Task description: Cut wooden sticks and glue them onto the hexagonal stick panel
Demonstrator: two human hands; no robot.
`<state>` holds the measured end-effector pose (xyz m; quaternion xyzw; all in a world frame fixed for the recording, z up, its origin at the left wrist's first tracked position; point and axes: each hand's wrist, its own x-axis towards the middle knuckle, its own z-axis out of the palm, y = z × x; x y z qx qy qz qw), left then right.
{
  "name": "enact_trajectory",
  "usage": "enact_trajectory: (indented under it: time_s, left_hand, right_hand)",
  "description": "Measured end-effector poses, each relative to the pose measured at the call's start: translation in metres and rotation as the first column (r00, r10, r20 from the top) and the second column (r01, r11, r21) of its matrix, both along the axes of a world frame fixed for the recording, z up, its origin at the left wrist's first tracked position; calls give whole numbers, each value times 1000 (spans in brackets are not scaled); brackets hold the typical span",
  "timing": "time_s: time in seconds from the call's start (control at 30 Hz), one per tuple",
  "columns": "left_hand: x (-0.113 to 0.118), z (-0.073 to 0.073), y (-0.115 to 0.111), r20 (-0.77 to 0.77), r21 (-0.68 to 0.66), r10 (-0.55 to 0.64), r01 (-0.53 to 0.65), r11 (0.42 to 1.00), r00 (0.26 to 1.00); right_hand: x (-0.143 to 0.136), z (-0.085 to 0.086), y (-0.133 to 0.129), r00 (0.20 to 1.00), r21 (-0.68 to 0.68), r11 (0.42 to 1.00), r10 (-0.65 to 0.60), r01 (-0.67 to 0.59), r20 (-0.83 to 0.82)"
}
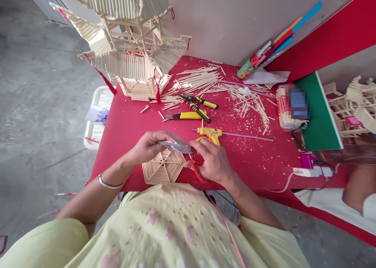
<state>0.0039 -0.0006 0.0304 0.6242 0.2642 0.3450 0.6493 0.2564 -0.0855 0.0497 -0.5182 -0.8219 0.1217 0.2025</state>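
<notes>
Some of the stick hexagon (163,173) hides behind scissors (179,147) that right fingers (203,147) grip; whether left fingers (160,137) pinch anything is unclear.

The red worktop (129,121) bears a hexagonal stick panel (163,171) at its near edge. Beyond lie a glue gun (210,132), a knife (188,115), pliers (194,100) and scattered sticks (202,80); a stick tower (125,64) stands far left.

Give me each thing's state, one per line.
Scissors: held in right hand, blades reaching left hand
Hexagonal stick panel: flat, partly covered from view
Utility knife: lying, blade out
Pliers: lying, handles spread
Glue gun: lying on its side, glue stick protruding
Stick tower: standing upright
Loose sticks: scattered
</notes>
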Motion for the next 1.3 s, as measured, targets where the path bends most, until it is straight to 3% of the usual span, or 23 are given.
enact_trajectory:
  time_s: [0.17, 0.27, 0.47, 0.63, 0.77, 0.9, 1.13, 1.23, 1.3]
  left_hand:
    - [3, 2, 11, 21, 46, 1, -2, 999, 1000]
    - [7, 3, 16, 42, 5, 5, -5, 1000, 999]
    - [15, -4, 26, 24, 19, 8, -8, 1000, 1000]
    - [25, -5, 31, 44, -12, -45, 46, 999, 998]
    - [35, -2, 31, 82, -64, -70, 76, 995, 994]
    - [42, 2, 29, 46, -125, -84, 89, 988, 995]
    - [50, -5, 25, 4, -363, -92, 87, 928, 996]
    - [50, -4, 25, -40, -355, -86, 66, 932, 995]
    - [48, -2, 26, -72, -312, -98, 71, 947, 993]
  right_hand:
    - [3, 1, 6, 1000, 25, 1000, -6, 5, 11]
    - [6, 2, 9, 999, 23, 1000, -12, 11, 30]
    - [11, 5, 11, 997, -34, 998, -41, 44, 64]
    - [13, -5, 8, 998, -35, 998, -57, 56, -38]
    - [13, -15, 4, 988, -54, 995, -88, 82, -126]
    - [15, -19, 1, 984, -21, 990, -141, 139, -108]
    - [22, -33, -9, 977, 18, 985, -167, 171, -135]
    - [29, -30, -8, 953, 14, 968, -243, 249, -181]
    - [43, -20, 3, 916, -10, 925, -378, 381, -135]
